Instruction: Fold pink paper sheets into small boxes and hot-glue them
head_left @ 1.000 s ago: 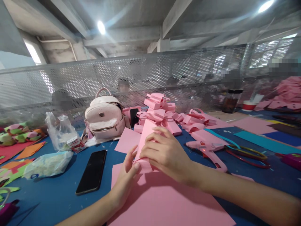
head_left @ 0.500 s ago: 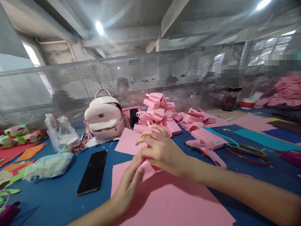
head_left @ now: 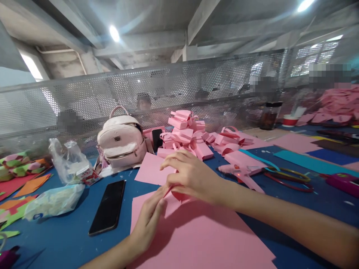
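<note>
Folded pink paper piece point(head_left: 180, 195), its curved inner face toward the viewer, lies between the two hands, above a large pink sheet point(head_left: 204, 239) at the middle of the table's point(head_left: 67, 239) near side. The right hand point(head_left: 193, 177) grasps it from above with bent fingers; the left hand point(head_left: 150, 216) grasps its left side, thumb nearest the viewer. The fingers hide much of the piece, and their exact contact cannot be told. Just beyond the hands, a smaller pink sheet point(head_left: 151, 168) lies flat. Toward the table's far edge rises a pile of folded pink paper boxes point(head_left: 193, 138); a lower heap point(head_left: 228, 140) extends to its right. A pink glue gun point(head_left: 242, 173) rests to the right of the right hand, with red and olive loops point(head_left: 290, 178) beside it and a teal strip point(head_left: 314, 161) farther toward the right edge. A lidded jar point(head_left: 270, 116) and a red-and-white cup point(head_left: 290, 120) stand near the far right corner. Left of the large sheet lies a black smartphone point(head_left: 107, 208); beyond it sits a pale pink backpack point(head_left: 120, 140). Farther toward the left edge are a clear plastic bag point(head_left: 64, 160), a small printed carton point(head_left: 88, 175) and a plastic packet point(head_left: 54, 201). A perforated metal panel point(head_left: 165, 84) stands behind the far edge.
</note>
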A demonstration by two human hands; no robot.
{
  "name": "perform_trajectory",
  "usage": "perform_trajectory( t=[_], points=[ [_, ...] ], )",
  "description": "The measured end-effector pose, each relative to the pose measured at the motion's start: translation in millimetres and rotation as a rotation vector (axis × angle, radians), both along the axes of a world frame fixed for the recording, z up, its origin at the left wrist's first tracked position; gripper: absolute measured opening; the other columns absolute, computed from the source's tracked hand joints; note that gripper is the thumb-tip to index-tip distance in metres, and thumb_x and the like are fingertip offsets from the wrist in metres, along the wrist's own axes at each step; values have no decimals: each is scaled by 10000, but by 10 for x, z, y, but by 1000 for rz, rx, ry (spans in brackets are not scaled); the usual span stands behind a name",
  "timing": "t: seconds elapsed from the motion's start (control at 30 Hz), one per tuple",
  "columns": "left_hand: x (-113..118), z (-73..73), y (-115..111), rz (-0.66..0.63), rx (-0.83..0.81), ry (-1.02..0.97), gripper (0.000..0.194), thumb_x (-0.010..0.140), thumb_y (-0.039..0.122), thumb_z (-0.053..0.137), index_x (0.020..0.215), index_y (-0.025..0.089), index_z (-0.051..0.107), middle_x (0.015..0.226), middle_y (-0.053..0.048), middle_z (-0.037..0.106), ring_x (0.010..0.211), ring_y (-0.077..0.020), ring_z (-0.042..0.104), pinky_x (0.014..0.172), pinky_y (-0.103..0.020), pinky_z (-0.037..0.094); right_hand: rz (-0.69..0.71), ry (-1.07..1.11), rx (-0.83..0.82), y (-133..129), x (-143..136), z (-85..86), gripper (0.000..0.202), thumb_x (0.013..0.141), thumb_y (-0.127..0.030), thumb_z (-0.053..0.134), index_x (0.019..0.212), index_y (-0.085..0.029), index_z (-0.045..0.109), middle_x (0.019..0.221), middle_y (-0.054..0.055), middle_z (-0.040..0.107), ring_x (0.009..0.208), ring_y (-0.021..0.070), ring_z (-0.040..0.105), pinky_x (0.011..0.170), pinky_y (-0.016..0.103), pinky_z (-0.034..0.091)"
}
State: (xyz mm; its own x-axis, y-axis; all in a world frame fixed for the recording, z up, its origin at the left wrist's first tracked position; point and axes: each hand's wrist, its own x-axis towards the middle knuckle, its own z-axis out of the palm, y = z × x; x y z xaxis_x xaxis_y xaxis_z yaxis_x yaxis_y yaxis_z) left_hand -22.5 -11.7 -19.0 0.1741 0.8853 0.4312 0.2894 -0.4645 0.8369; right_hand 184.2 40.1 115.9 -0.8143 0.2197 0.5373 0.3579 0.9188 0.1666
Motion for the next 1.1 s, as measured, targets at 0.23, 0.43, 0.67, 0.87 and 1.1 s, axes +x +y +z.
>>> perform_trajectory(
  t=[0.23,0.43,0.67,0.87,1.1],
  points=[
    [-38,55,-38,49,-9,-10,448,1011,514,505,1329,246,672,1369,-89,658,1291,-280,579,1136,-443,427,10,-4,56,-23,40,49,106,922,-271,712,829,-233,745,1111,-1,705,1139,224,548,1123,456,273],
    [73,320,-85,-36,107,42,454,1020,440,525,1417,232,596,909,-61,749,649,-155,610,778,-315,572,15,31,-31,-58,32,67,84,923,-227,700,852,-227,745,1092,3,701,1132,222,546,1143,475,217],
    [139,343,-97,-35,93,24,406,1013,408,543,1362,226,641,780,-18,678,563,-121,525,589,-224,495,7,6,-114,-56,7,73,86,912,-208,705,826,-209,706,1066,7,701,1110,212,550,1128,459,239],
    [132,332,-75,71,66,-39,472,997,514,519,1242,168,726,631,9,578,554,-132,489,570,-231,471,-101,197,103,-89,-66,-55,61,886,-207,713,884,-201,652,1102,55,672,1138,239,526,1084,419,315],
    [136,371,-53,137,-25,-85,536,983,584,496,1049,131,776,583,24,497,552,-128,421,523,-222,390,-138,173,233,-101,-110,-171,149,941,-239,622,816,-213,699,1265,88,638,1252,267,474,1116,459,298]
  ],
)
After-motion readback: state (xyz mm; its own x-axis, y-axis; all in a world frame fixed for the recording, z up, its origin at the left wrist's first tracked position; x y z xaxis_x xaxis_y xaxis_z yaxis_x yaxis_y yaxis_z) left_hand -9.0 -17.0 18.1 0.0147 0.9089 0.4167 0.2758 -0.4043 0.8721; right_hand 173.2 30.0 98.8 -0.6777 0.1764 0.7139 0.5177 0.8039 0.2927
